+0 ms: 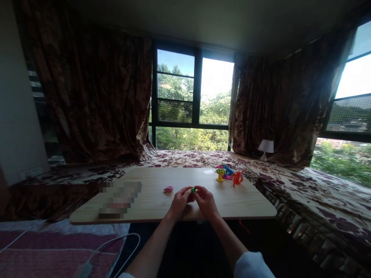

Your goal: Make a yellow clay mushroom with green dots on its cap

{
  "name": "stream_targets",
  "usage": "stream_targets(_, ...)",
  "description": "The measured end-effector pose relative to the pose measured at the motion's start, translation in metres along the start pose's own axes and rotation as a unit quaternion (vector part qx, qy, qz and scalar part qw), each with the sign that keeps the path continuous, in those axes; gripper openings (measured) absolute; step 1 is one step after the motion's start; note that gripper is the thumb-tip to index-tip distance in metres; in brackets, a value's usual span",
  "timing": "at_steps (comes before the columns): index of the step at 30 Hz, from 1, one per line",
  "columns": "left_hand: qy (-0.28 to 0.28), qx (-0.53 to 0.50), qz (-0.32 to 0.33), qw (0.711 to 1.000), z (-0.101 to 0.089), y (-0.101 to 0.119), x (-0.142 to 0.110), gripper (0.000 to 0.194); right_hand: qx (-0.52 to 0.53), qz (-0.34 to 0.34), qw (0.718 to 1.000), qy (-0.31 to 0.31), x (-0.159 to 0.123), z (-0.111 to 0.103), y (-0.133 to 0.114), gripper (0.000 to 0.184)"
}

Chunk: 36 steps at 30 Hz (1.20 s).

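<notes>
- Left hand (179,200) and right hand (206,201) are pinching the green piece (193,189) between them, neither lying nearer.
- Fingers are hiding its long axis.
- Pink piece (168,189) is resting on the table (156,177), nearer the left hand.

You wear a pale, bluish-white top whose right sleeve (253,265) looks loose and softly creased, ending around your elbow at the near edge of the view, while only a sliver of the matching left sleeve (126,275) shows, and both your forearms and hands are bare.
</notes>
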<state>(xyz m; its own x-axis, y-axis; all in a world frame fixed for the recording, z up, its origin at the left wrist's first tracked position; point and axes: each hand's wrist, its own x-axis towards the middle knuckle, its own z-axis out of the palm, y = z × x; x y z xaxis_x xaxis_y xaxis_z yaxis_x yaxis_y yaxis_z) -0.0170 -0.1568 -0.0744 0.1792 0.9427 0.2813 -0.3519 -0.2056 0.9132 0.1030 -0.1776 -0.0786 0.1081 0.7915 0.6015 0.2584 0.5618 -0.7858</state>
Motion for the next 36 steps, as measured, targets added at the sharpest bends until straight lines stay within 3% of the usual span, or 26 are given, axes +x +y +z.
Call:
stream_targets(10,-0.019,0.027,0.001,0.999,0.005,0.005,-0.005,0.029,0.008,-0.007,1.000,0.003,-0.001,0.000,0.001,0.019)
stream_targets(15,-0.007,0.058,0.008,0.998,0.006,0.003,-0.003,0.029,-0.006,-0.006,1.000,-0.004,-0.003,0.001,0.002,0.014)
stream_targets(21,-0.001,0.084,0.016,0.996,0.010,0.000,0.000,0.026,-0.048,-0.003,0.998,0.032,-0.005,0.000,0.005,0.013)
stream_targets(31,0.050,0.045,0.007,0.998,0.005,-0.005,0.006,0.033,-0.055,-0.019,0.998,0.030,-0.002,0.002,0.002,0.016)
stream_targets(36,0.039,0.065,0.013,0.997,0.008,-0.007,0.004,0.032,-0.054,-0.007,0.998,0.043,-0.003,0.000,0.005,0.014)
